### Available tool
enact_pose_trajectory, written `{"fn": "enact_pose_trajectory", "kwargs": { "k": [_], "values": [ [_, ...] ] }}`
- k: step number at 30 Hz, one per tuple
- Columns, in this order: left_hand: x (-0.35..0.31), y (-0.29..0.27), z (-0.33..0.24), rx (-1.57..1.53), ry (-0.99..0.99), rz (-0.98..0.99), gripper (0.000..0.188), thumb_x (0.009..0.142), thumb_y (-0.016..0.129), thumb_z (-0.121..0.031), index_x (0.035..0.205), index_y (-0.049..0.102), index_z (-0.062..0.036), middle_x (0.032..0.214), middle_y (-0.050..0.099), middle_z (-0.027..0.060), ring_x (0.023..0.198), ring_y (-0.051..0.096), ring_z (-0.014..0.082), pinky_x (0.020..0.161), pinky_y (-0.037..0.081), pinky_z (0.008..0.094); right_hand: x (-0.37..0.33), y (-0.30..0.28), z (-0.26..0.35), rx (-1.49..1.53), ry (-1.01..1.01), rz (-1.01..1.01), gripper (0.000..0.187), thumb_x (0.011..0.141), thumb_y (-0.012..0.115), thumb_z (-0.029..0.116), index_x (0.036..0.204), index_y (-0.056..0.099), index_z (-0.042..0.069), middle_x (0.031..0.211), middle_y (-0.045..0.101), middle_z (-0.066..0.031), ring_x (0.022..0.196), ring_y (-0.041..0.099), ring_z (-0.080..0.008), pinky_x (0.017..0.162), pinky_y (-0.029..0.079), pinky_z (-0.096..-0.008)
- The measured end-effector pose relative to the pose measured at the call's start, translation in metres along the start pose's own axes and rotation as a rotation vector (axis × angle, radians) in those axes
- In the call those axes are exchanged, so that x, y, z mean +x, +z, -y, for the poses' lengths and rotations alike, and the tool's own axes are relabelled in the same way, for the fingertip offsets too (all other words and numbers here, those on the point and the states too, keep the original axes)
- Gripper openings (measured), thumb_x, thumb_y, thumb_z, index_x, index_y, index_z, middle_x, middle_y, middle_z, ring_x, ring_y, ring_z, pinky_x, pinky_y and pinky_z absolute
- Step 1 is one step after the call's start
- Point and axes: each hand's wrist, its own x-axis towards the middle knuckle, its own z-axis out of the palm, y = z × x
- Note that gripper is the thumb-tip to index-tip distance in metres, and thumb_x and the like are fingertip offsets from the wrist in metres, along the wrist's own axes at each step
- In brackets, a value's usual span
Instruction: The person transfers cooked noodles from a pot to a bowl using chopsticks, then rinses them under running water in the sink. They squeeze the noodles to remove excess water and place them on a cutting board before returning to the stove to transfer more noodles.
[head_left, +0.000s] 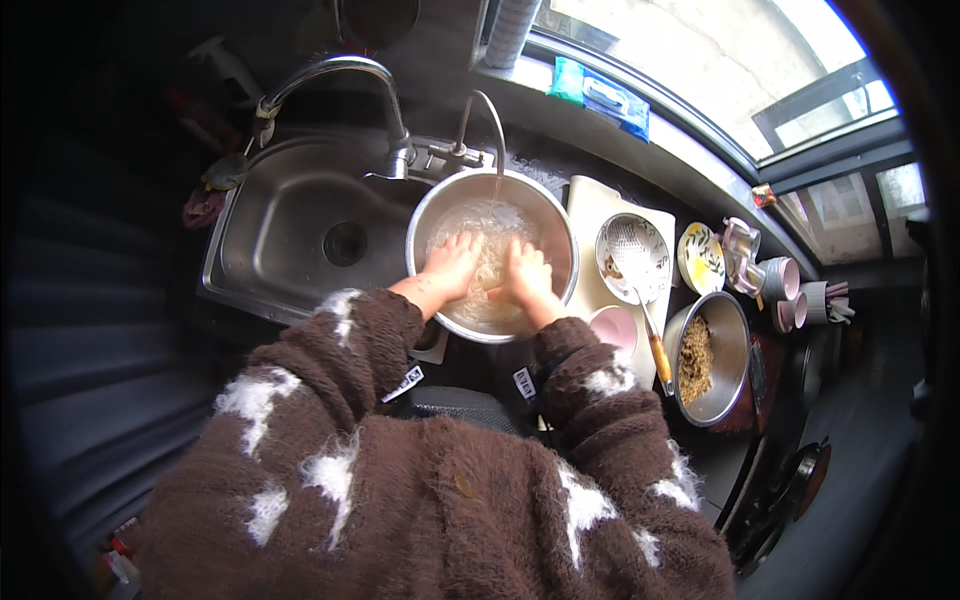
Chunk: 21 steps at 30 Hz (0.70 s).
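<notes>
A large stainless steel bowl (562, 225) stands beside the sink, holding water and pale, see-through strands like glass noodles (490, 262). My left hand (455, 264) reaches into its left side with fingers apart, the tips at the strands. On the right side my right hand (529, 272) is in the bowl too, fingers spread and thumb low in the water. Neither hand visibly grips anything, though the water partly hides the fingertips. Over the bowl's far rim curves a thin metal spout (497, 125), and a stream seems to fall from it.
Left lies a steel sink (290, 220) with a tall curved faucet (398, 130). On the right, a white board (590, 200) carries a patterned bowl with a wooden-handled strainer (640, 285) and a pink bowl (615, 328). A steel bowl (735, 355) of brown crumbly food stands beyond.
</notes>
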Motion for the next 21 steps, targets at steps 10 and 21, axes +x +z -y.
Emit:
{"fn": "enact_pose_trajectory", "kwargs": {
  "k": [10, 21],
  "values": [
    [-0.007, -0.016, -0.003, -0.559, -0.061, -0.249, 0.022, 0.068, 0.066, -0.016, 0.087, 0.063, -0.0070, 0.088, 0.064, 0.0149, 0.085, 0.061, 0.0328, 0.075, 0.048, 0.0382, -0.027, -0.035, 0.021, 0.371, -0.169, -0.395, 0.021, 0.065, 0.068, 0.025, 0.076, 0.065, 0.007, 0.073, 0.065, -0.0143, 0.079, 0.061, -0.0336, 0.071, 0.048, -0.0419],
    [-0.038, -0.130, -0.039, -1.343, 0.392, -0.376, 0.018, 0.069, 0.067, -0.007, 0.084, 0.060, -0.0011, 0.077, 0.060, 0.0002, 0.073, 0.054, 0.0054, 0.066, 0.045, 0.0219, -0.070, -0.165, 0.019, 0.963, -0.306, -0.436, 0.034, 0.068, 0.070, 0.007, 0.099, 0.062, -0.001, 0.090, 0.067, -0.0142, 0.084, 0.066, -0.0207, 0.075, 0.050, -0.0289]
  ]
}}
